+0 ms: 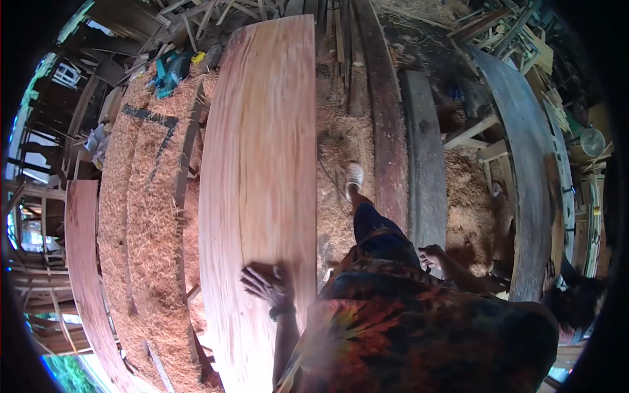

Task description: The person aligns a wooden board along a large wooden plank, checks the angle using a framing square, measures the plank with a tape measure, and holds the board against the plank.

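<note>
A long, wide wooden board (pixel 262 131) with pinkish-brown grain stretches away from me. My left hand (pixel 267 285) lies on its near part, palm down with the fingers spread, and a dark band circles the wrist. Hanging clear of the board on my other side, my right hand (pixel 431 257) has loosely bent fingers that look apart, with nothing visible in them. Left of the board is a bench (pixel 151 229) strewn with wood shavings. A dark carpenter's square (pixel 167 122) and a teal power tool (pixel 170 73) lie on that bench.
Beside the tool is a small yellow item (pixel 198 57). Weathered planks (pixel 424 144) lie to my right, with a long grey board (pixel 524 150) farther over. At the far right, another person (pixel 573 301) is partly visible. Shavings cover the ground near my shoe (pixel 354 173).
</note>
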Demonstrator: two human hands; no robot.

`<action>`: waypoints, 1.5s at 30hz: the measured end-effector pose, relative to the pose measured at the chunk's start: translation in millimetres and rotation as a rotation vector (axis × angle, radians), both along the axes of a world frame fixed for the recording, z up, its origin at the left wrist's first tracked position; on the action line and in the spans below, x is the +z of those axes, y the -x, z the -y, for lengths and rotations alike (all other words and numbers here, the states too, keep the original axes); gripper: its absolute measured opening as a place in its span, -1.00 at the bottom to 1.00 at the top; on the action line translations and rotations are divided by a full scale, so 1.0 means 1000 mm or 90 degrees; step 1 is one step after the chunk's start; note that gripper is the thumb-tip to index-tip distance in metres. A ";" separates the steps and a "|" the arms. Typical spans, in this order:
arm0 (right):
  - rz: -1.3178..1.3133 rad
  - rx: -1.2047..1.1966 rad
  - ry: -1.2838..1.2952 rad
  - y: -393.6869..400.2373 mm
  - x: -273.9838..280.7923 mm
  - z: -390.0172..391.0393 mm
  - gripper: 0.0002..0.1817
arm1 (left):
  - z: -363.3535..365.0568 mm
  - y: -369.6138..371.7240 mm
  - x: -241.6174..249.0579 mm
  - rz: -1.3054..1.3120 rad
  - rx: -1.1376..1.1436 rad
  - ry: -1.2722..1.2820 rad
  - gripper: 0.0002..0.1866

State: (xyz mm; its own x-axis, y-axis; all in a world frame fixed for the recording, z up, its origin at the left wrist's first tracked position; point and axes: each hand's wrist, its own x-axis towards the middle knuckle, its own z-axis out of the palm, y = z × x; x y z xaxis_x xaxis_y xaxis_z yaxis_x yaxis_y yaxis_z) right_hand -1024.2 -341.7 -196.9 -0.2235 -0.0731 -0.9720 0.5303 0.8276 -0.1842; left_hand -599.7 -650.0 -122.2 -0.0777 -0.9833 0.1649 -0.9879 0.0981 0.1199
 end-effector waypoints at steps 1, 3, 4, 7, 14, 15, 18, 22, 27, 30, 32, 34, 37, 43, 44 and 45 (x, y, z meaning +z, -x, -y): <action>0.021 -0.019 -0.001 0.006 -0.010 0.009 -0.50 | 0.006 0.027 0.009 -0.005 -0.021 -0.018 -0.09; 0.112 -0.074 0.049 0.033 -0.034 0.028 -0.55 | 0.028 0.083 0.016 -0.020 -0.058 -0.017 -0.06; 0.199 -0.080 0.151 0.054 -0.060 0.025 -0.56 | 0.048 0.107 0.012 -0.026 -0.073 -0.001 -0.05; -0.114 0.105 0.040 0.094 -0.002 0.104 -0.66 | 0.108 0.178 0.003 -0.077 -0.087 0.015 -0.02; -0.092 -0.098 0.111 0.328 -0.023 0.127 -0.53 | 0.303 0.384 0.001 -0.171 0.096 -0.070 0.12; -0.133 -0.097 0.074 0.351 -0.007 0.141 -0.53 | 0.333 0.413 -0.005 -0.192 0.116 -0.059 0.12; -0.178 -0.048 0.054 0.433 0.009 0.177 -0.53 | 0.382 0.541 -0.012 -0.283 -0.104 -0.017 -0.04; -0.232 0.050 0.045 0.489 0.016 0.247 -0.56 | 0.388 0.693 0.006 -0.284 -0.715 -0.066 -0.18; -0.160 -0.001 0.210 0.507 0.003 0.314 -0.58 | 0.389 0.653 0.089 -0.372 -0.482 -0.135 -0.22; -0.078 0.016 0.192 0.508 -0.030 0.313 -0.51 | 0.427 0.565 0.044 0.204 -0.322 -0.035 -0.13; -0.083 0.059 0.078 0.504 -0.035 0.319 -0.53 | 0.444 0.475 -0.023 -0.150 -0.008 -0.010 -0.09; -0.049 0.031 0.025 0.518 -0.045 0.326 -0.63 | 0.455 0.413 -0.019 -0.063 0.273 -0.094 0.02; -0.029 0.065 -0.007 0.545 -0.038 0.375 -0.62 | 0.488 0.385 -0.035 -0.038 0.526 0.049 0.07; -0.064 0.138 0.001 0.641 0.016 0.525 -0.61 | 0.651 0.529 -0.029 -0.109 0.480 0.036 0.11; -0.076 0.145 0.006 0.656 0.027 0.556 -0.60 | 0.685 0.576 -0.030 -0.096 0.358 0.076 0.05; -0.087 0.149 0.007 0.670 0.039 0.587 -0.60 | 0.724 0.620 -0.022 -0.059 0.203 0.017 0.03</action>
State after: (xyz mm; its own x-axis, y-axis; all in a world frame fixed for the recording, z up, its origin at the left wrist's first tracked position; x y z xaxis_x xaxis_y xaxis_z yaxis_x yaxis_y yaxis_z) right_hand -1694.1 -929.2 -158.1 -0.3282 -0.1483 -0.9329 0.2938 0.9226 -0.2500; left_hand -1220.1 -1374.2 -144.5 0.2502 -0.9508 0.1827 -0.9543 -0.2103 0.2123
